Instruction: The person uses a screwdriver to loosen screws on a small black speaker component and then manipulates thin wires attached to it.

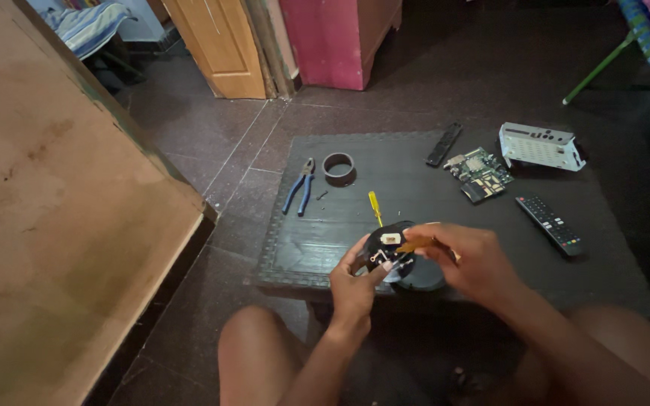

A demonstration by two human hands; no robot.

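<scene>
My left hand holds a small round black device with its inside showing, a white part and thin wires visible, just above the near edge of the low dark table. My right hand grips an orange-handled tool, whose tip rests on the open device. Under the device lies a round black cover.
On the table lie a yellow screwdriver, blue-handled pliers, a roll of black tape, a green circuit board, a white metal casing and two black remotes. A tan wall stands to the left; my bare knees frame the near side.
</scene>
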